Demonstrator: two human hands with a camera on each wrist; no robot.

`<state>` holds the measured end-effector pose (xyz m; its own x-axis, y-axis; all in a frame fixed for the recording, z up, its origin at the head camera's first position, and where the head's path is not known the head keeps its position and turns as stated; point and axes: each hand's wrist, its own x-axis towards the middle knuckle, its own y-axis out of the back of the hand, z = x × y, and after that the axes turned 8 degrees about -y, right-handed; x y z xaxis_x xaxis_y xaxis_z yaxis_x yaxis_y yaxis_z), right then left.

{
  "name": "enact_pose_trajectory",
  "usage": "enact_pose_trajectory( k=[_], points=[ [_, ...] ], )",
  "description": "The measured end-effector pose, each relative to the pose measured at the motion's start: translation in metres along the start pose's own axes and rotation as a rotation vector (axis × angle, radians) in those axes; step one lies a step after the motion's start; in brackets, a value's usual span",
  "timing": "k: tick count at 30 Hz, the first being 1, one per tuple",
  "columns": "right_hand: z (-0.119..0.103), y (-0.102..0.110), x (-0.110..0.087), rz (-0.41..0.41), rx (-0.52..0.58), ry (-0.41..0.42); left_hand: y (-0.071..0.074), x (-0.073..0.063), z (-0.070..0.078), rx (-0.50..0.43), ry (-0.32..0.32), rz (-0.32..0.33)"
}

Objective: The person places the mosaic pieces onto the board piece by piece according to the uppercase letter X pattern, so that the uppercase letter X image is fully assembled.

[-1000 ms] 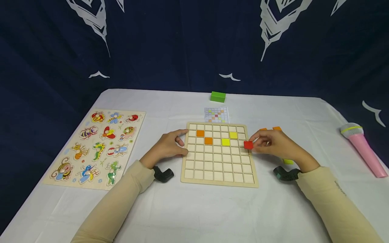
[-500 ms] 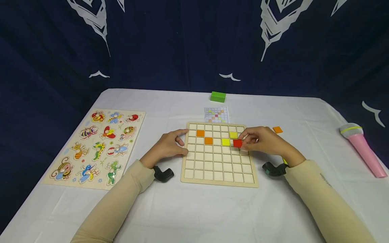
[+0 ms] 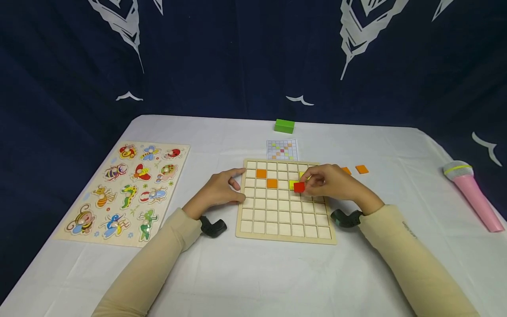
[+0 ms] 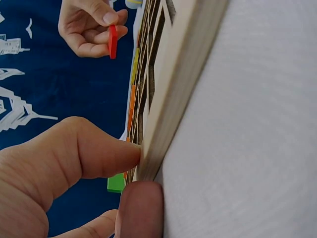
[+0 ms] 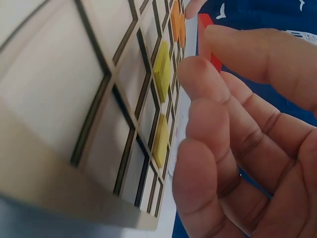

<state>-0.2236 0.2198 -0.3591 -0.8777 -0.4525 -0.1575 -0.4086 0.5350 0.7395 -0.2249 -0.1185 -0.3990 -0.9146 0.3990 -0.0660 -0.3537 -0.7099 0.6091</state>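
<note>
A square wooden grid board (image 3: 277, 241) lies mid-table, with two orange tiles (image 3: 272, 183) and two yellow tiles (image 5: 162, 72) set in its cells. At the board's left edge rests my left hand (image 3: 218, 188), index fingertip and thumb touching the side, apart from each other; the left wrist view shows the thumb (image 4: 109, 153) against the wood. Over the board's upper right part, my right hand (image 3: 330, 181) pinches a red tile (image 3: 299, 187) between thumb and index finger. The tile is held above the cells, tilted upright in the left wrist view, and partly covers one yellow tile.
Behind the board lie a small printed grid card (image 3: 282, 150) and a green block (image 3: 284, 126). Loose orange tiles (image 3: 361, 169) lie right of the board. An insect picture puzzle (image 3: 158, 147) is at left, a pink toy microphone (image 3: 478, 198) at far right.
My right hand has moved left with the red tile, from the board's right edge to over the cells near the yellow tiles. My left hand has stayed at the left edge.
</note>
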Motion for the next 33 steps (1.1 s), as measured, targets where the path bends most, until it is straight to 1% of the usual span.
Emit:
enact_pose_trajectory(
  k=[8, 19, 25, 29, 33],
  points=[
    [-0.006, -0.008, 0.008, -0.012, -0.013, 0.018, -0.001, -0.001, 0.0, 0.003, 0.011, 0.0],
    [-0.01, -0.017, 0.02, -0.066, -0.021, 0.047, 0.001, -0.001, 0.001, 0.008, 0.006, 0.0],
    [-0.016, -0.022, 0.023, -0.08, -0.043, 0.037, 0.0, 0.0, 0.0, 0.005, 0.009, -0.002],
    [-0.02, -0.024, 0.024, -0.074, -0.077, 0.035, 0.0, 0.001, -0.001, 0.0, 0.004, -0.004],
    [-0.023, -0.026, 0.025, -0.073, -0.085, 0.025, 0.0, 0.0, -0.001, -0.003, 0.004, -0.005]
  ],
)
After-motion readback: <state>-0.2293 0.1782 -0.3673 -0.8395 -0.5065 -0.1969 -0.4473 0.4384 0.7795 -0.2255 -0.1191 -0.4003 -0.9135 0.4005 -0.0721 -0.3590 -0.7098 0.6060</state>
